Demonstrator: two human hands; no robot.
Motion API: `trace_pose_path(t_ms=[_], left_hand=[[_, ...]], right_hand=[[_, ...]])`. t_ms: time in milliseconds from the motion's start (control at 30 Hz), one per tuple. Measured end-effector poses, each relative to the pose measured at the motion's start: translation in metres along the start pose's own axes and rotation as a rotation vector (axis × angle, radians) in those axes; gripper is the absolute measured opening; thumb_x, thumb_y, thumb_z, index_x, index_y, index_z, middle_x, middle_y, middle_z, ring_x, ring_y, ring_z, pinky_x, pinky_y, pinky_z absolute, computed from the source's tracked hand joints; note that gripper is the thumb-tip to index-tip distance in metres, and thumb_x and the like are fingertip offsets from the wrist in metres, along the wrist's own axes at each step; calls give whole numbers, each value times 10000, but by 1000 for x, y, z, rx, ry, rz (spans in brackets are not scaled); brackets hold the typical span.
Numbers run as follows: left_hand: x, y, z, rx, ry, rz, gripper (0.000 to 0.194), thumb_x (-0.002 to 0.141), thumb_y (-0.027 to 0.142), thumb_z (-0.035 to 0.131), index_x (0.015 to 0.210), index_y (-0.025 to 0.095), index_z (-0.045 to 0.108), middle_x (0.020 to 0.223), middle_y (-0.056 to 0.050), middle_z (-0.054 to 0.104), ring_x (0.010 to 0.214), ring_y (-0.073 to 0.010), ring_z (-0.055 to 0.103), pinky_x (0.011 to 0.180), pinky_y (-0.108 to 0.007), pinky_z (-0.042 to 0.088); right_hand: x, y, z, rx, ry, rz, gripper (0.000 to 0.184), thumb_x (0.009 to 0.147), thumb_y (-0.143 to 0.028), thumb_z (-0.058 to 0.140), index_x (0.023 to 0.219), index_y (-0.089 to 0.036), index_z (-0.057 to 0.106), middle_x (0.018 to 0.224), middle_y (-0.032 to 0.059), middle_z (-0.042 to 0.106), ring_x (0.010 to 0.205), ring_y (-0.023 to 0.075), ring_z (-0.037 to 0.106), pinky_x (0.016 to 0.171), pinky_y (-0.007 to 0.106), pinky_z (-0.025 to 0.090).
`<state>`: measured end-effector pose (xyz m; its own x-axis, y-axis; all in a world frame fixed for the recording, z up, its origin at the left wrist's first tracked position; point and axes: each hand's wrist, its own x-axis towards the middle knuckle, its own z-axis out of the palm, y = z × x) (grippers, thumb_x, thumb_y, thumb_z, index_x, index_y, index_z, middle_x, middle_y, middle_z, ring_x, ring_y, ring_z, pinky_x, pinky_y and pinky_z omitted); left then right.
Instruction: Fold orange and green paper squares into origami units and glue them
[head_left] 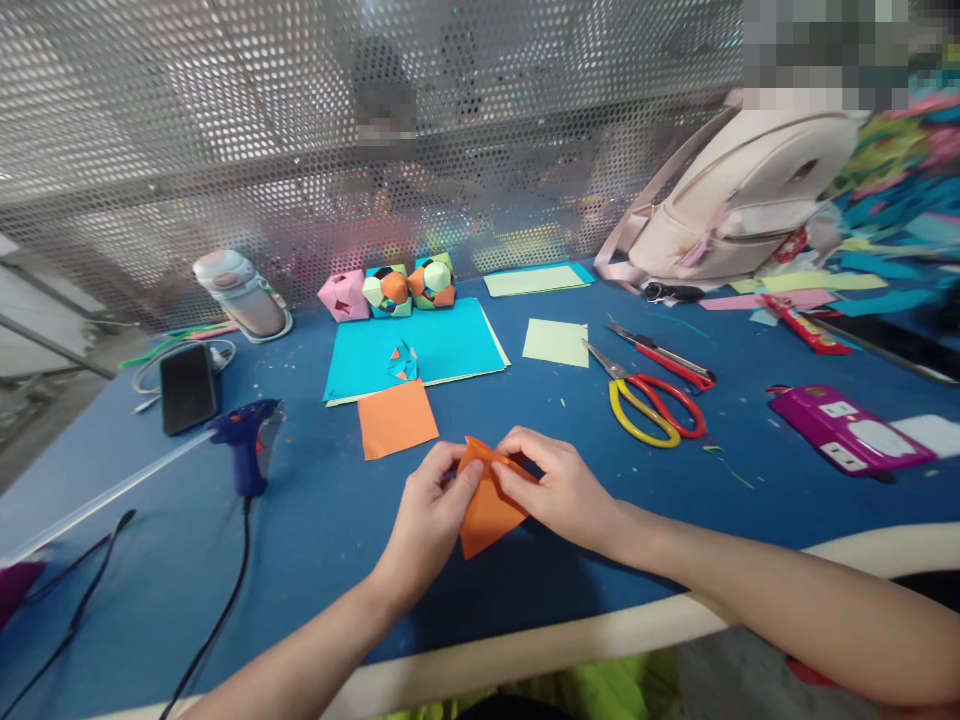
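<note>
Between my two hands is an orange sheet of paper (491,515), held above the blue table near its front edge, its upper edge partly bent over. My left hand (435,500) pinches the paper's upper left with thumb and fingers. On the upper right, my right hand (559,490) grips it the same way, the two thumbs close together. Just beyond my left hand lies a flat orange square (397,420), against a stack of blue paper (442,335). A small folded blue and orange paper piece (404,361) rests on that stack.
Behind the stack sit folded paper balls (388,290). Scissors (645,400), a utility knife (667,358) and a purple power strip (847,430) lie to the right. On the left are a glue gun (251,440) with its cord, a phone (189,388) and a bottle (241,295). A backpack (735,210) stands behind.
</note>
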<state>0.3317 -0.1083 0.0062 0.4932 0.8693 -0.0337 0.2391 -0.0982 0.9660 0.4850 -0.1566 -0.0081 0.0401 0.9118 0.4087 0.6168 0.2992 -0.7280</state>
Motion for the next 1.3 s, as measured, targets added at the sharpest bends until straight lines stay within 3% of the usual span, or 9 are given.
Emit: trace_pose_path(t_ms=[133,633,900,1167,1300], left_hand=[[0,1,-2,-85,49,0,194,796,344,563,807,159,619,773,-16,597,714,-141,524,643,-227,412],[-1,2,-3,-82,58,-19,214,801,345,568,792,147,648,767,-34,639,731,-156,565,655,-234,442],[1,1,-4,-87,136,17,182,778,327,596,822,165,665,827,-40,699,794,-172,624,718,-254,477],[2,1,-7,-5,115,71,158,798,294,574,810,167,667,839,-35,689,810,-168,617,746,-256,470],[1,1,-6,-30,48,-5,193,783,325,586,837,151,651,779,-33,661,703,-152,591,633,-242,462]], right_hand=[[0,-1,0,-15,-17,-22,95,824,-167,479,736,-204,487,694,6,540,669,140,522,633,255,405],[2,-2,-1,95,-62,131,72,808,-187,517,737,-194,526,681,-18,561,635,115,506,604,220,408],[3,-3,-2,89,-90,128,93,810,-194,515,717,-193,522,665,-18,538,627,117,491,590,225,395],[4,-3,-2,125,-126,194,93,793,-212,540,704,-188,524,628,-36,502,603,108,465,578,222,378],[6,-3,-3,149,-123,229,96,794,-209,540,702,-183,539,632,-33,518,604,104,473,573,217,378]])
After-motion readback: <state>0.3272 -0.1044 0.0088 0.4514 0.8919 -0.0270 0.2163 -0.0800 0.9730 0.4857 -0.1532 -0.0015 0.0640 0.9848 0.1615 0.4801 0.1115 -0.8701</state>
